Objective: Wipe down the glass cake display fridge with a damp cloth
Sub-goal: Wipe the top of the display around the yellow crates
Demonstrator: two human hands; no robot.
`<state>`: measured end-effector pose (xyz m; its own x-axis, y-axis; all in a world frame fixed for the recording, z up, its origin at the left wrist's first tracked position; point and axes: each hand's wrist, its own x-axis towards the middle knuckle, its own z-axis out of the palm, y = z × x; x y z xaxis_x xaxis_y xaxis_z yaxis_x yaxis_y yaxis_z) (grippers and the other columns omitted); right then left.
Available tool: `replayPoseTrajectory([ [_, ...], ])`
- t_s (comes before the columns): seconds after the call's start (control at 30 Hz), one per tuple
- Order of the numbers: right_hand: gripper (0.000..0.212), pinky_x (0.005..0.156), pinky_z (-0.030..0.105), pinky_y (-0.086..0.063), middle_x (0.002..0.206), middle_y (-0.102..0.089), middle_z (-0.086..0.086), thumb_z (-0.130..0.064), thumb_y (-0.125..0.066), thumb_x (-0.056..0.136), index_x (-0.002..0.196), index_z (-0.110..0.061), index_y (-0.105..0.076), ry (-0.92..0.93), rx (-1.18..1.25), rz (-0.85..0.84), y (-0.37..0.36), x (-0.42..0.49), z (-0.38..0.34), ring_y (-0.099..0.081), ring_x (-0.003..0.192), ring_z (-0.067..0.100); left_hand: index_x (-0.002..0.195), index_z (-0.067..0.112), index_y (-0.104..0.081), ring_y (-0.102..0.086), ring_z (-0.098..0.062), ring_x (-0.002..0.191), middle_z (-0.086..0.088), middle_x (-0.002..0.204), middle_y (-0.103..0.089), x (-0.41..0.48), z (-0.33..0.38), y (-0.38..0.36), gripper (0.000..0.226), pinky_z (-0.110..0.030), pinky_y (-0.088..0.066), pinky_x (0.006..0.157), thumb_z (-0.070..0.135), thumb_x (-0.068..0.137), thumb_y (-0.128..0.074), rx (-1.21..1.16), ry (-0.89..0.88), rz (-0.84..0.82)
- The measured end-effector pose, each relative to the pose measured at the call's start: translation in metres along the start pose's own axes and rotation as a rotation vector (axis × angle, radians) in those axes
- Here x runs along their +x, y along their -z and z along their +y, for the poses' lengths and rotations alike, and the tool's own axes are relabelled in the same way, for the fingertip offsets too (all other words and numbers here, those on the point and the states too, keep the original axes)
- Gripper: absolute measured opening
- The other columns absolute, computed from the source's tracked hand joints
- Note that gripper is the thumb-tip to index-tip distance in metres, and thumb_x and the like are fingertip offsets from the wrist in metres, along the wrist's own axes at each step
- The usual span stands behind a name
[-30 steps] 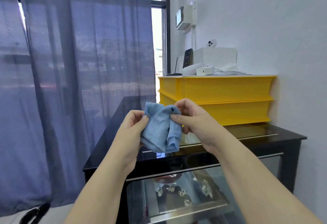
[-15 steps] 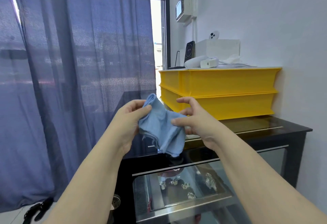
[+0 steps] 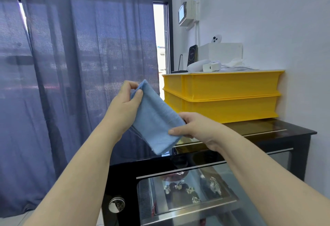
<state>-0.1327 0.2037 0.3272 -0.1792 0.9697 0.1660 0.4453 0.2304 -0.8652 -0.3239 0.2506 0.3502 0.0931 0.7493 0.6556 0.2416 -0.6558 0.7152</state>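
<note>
Blue cloth (image 3: 157,118), pinched between both hands' grips

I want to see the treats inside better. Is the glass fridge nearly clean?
Not yet. Done: the blue cloth is folded flat. In hand: the left hand pinches its top corner, the right hand grips its lower edge, in the air. Left: wiping the whole fridge; the cloth isn't touching it.

The fridge (image 3: 123,172) runs off the bottom edge, its contents blurred behind glare. The cloth (image 3: 155,118) hides most fingers of the right hand (image 3: 194,127). The screen of the phone (image 3: 192,56) is too small to read
</note>
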Motion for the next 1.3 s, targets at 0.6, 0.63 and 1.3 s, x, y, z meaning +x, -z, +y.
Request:
replayPoseTrajectory([
  [0.6, 0.025, 0.053, 0.033, -0.029, 0.073, -0.045, 0.002, -0.037, -0.036, 0.100, 0.092, -0.014, -0.039, 0.211, -0.186, 0.726, 0.027, -0.001, -0.002, -0.041, 0.064, 0.017, 0.102, 0.021, -0.049, -0.064, -0.018, 0.083, -0.002, 0.102, -0.064, -0.020, -0.010, -0.027, 0.010, -0.038, -0.056, 0.073, 0.029, 0.095, -0.050, -0.354, 0.300, -0.259],
  [0.63, 0.027, 0.052, 0.034, -0.029, 0.071, -0.046, 0.002, -0.039, -0.034, 0.101, 0.093, -0.013, -0.038, 0.234, -0.318, 0.757, 0.028, -0.002, -0.001, -0.042, 0.063, 0.017, 0.102, 0.022, -0.048, -0.064, -0.019, 0.084, -0.003, 0.104, -0.063, -0.020, -0.011, -0.030, 0.009, -0.037, -0.057, 0.072, 0.029, 0.096, -0.048, -0.335, 0.296, -0.247],
  [1.3, 0.018, 0.061, 0.032, -0.039, 0.084, -0.059, 0.006, -0.027, -0.064, 0.086, 0.090, -0.016, -0.049, -0.182, -0.238, 0.503, 0.071, -0.013, 0.052, -0.053, 0.073, 0.022, 0.103, 0.016, -0.063, -0.058, -0.025, 0.086, -0.009, 0.102, -0.066, 0.009, -0.027, -0.073, 0.021, -0.038, -0.052, 0.081, 0.028, 0.085, -0.065, 0.070, 0.438, -0.359],
])
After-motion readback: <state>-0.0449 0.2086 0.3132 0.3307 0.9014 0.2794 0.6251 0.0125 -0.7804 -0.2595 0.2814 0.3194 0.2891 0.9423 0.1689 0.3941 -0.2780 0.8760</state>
